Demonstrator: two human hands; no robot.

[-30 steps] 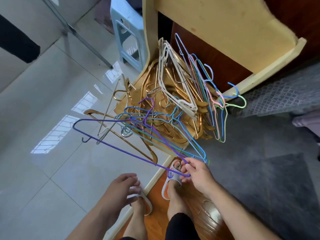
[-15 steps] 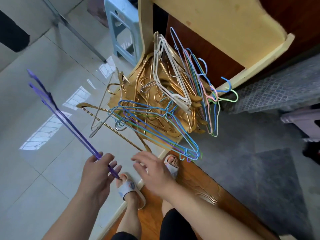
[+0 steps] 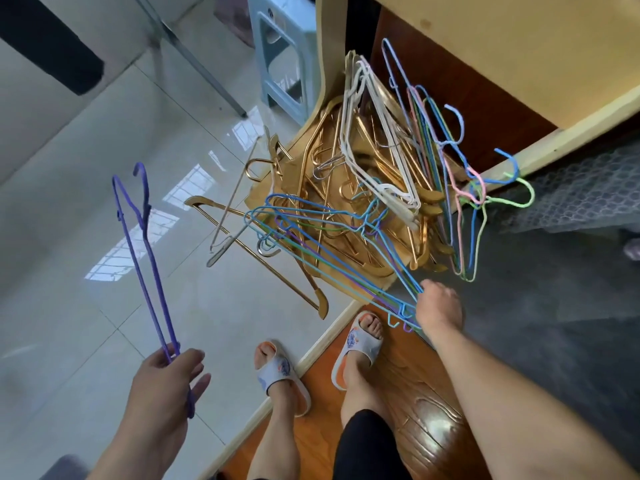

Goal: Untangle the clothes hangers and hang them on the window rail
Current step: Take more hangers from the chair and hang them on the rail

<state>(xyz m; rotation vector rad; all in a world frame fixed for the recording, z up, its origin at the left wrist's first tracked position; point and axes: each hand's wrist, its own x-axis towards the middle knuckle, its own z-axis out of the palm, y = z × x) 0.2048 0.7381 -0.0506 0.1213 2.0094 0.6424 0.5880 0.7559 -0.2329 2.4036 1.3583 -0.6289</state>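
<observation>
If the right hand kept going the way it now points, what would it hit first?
The right hand already touches the blue wire hangers; pushing on up and left, it would likely run along them into the gold hanger pile, though depth is unclear.

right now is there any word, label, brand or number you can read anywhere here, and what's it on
No readable text anywhere in this view.
Left slipper: a blue and orange printed motif on the strap, too blurred to tell if it holds letters.
Right slipper: the same kind of motif, also unreadable.
Purple hanger in the left hand, the blue wire hangers at the right hand, and the blue plastic stool: no markings visible.
</observation>
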